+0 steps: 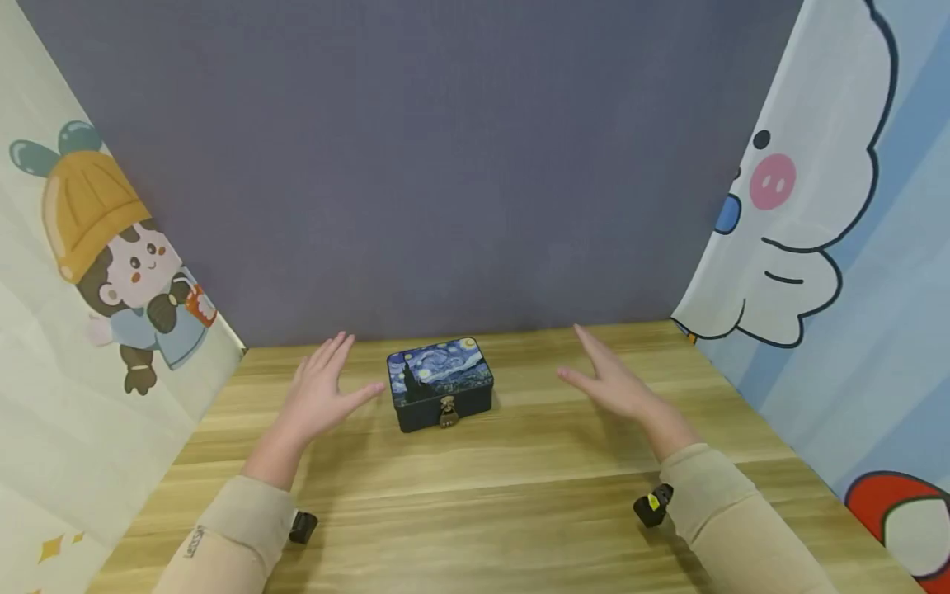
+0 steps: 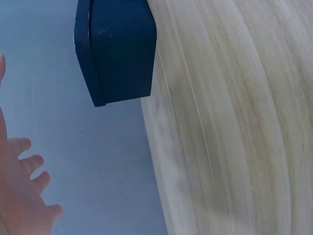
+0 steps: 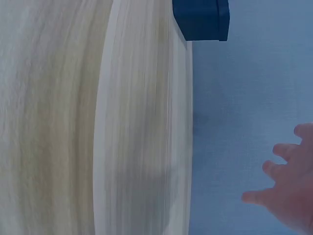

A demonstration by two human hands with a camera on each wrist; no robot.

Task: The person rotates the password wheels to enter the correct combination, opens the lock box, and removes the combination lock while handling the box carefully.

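A small dark tin box [image 1: 439, 381] with a starry night painting on its lid stands on the wooden table, lid down. A bronze-coloured padlock [image 1: 448, 412] hangs at its front clasp. To the left of the box is my left hand [image 1: 321, 398], fingers extended and thumb pointing towards the box's side. My right hand [image 1: 610, 383] hovers farther off on the right, its fingers straight and its palm turned inward. Neither hand holds anything. In the left wrist view the box's dark end [image 2: 122, 51] shows at the top; the right wrist view catches only a corner of the box [image 3: 201, 19].
The table [image 1: 445, 511] has a striped wood grain and meets a grey-blue back panel [image 1: 445, 165]. Cartoon-printed curtains flank it, the left curtain [image 1: 44, 346] and the right curtain [image 1: 883, 371]. Dark wrist cameras sit at both cuffs.
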